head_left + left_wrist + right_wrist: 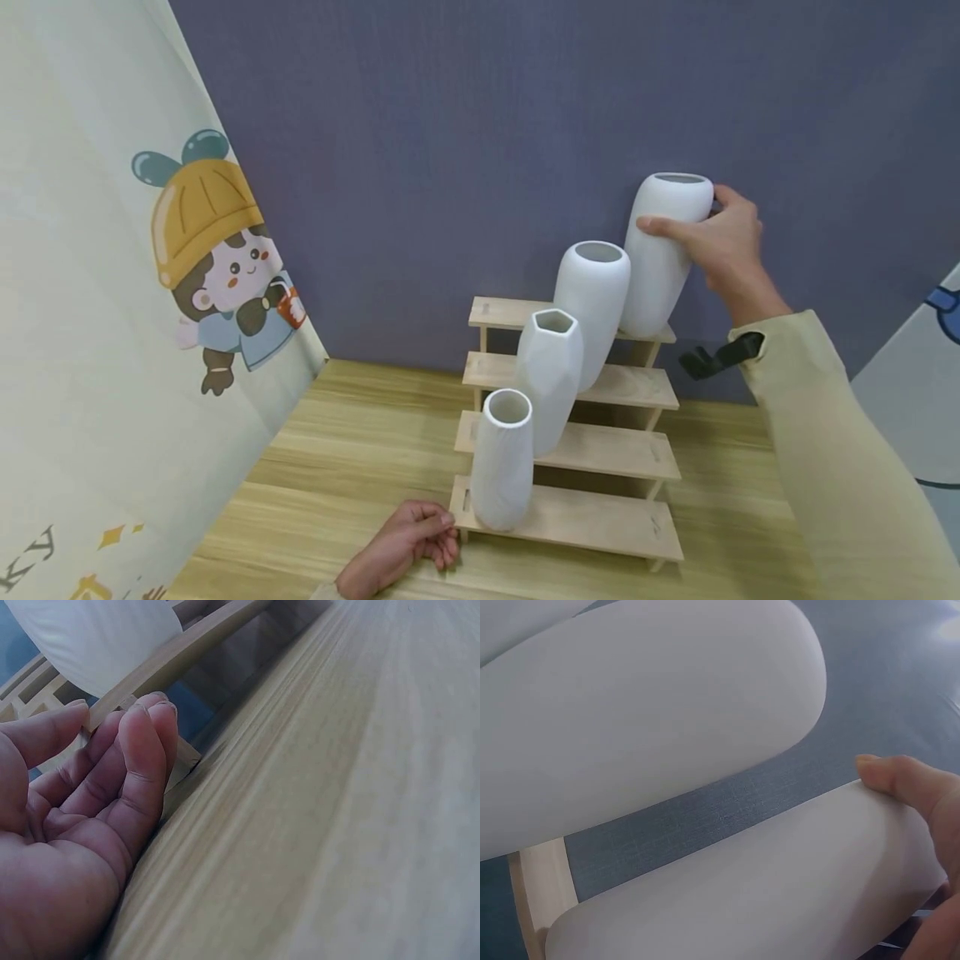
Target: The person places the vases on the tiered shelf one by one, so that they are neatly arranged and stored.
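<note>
Around the upper part of a tall white vase (654,267) my right hand (723,242) curls, thumb in front and fingers behind. That vase stands at the right end of the top step of a wooden stepped rack (600,521). In the right wrist view the thumb lies along the same vase (757,877). My left hand (408,542) is at the rack's lower left corner, its thumb and curled fingers pinching the end of the bottom board (180,664). Lower steps carry a rounded vase (592,308), a faceted vase (550,383) and a narrow ribbed vase (502,467).
The rack stands on a wood-grain tabletop (337,442). Behind it rises a dark blue-grey backdrop (420,167). On the left hangs a pale sheet (90,333) with a cartoon figure. Another pale printed panel (911,392) is at the right edge.
</note>
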The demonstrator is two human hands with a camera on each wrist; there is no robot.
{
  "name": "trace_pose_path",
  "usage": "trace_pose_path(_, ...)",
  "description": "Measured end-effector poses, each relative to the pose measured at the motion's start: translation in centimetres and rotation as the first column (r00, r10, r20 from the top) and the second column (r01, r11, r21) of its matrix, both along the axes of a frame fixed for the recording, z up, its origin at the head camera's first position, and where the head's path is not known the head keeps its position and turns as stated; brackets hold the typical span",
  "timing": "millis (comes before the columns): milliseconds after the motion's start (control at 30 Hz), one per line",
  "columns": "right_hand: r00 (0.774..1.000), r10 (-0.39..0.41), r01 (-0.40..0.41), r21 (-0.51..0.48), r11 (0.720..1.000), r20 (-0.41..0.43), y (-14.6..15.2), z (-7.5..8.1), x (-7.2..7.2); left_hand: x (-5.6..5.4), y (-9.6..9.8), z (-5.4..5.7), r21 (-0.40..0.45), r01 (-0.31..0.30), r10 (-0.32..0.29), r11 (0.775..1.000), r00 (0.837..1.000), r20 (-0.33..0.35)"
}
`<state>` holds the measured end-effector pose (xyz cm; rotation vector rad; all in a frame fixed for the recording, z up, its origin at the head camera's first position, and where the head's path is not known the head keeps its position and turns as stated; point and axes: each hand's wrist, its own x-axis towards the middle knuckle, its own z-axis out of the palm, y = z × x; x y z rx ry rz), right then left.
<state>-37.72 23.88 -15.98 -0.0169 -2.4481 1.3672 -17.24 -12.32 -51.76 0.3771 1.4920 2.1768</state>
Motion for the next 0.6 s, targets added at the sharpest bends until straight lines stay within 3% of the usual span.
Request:
trace_pose_path(300, 1.000, -0.012, 0.012, -0.012, 1.000, 0.008, -0.2, -0.1, -1.0, -0.1, 0.1, 0.0, -0.004, 0.001, -0.001, 1.000, 1.000, 0.005)
trace_pose_path(600, 0.999, -0.051, 0.051, -0.013, 0.999, 0.007, -0.7, -0.7, 0.6, 0.9, -1.0, -0.2, -0.006, 0.037, -0.037, 0.999, 0.999, -0.005)
